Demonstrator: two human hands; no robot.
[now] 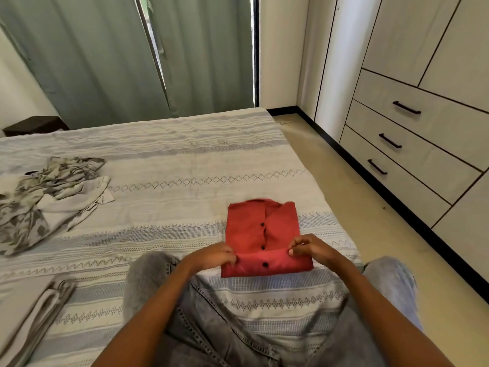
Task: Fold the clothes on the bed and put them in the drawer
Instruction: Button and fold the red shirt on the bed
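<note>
Between both hands lies the red shirt point(260, 234) on the bed point(164, 207): left hand point(215, 256) and right hand point(308, 247) each pinch its near folded edge, grip tight; drawers point(412, 133) far right.

Red button-front shirt point(260, 234): folded to a compact rectangle, collar away from the person, black buttons facing up, near fold raised. Lies flat near the bed's point(172, 160) right edge. Grey patterned clothes point(47, 197): unfolded, heaped by the left edge. Drawers point(412, 144): three, dark handles, all closed, right of the bed.
</note>
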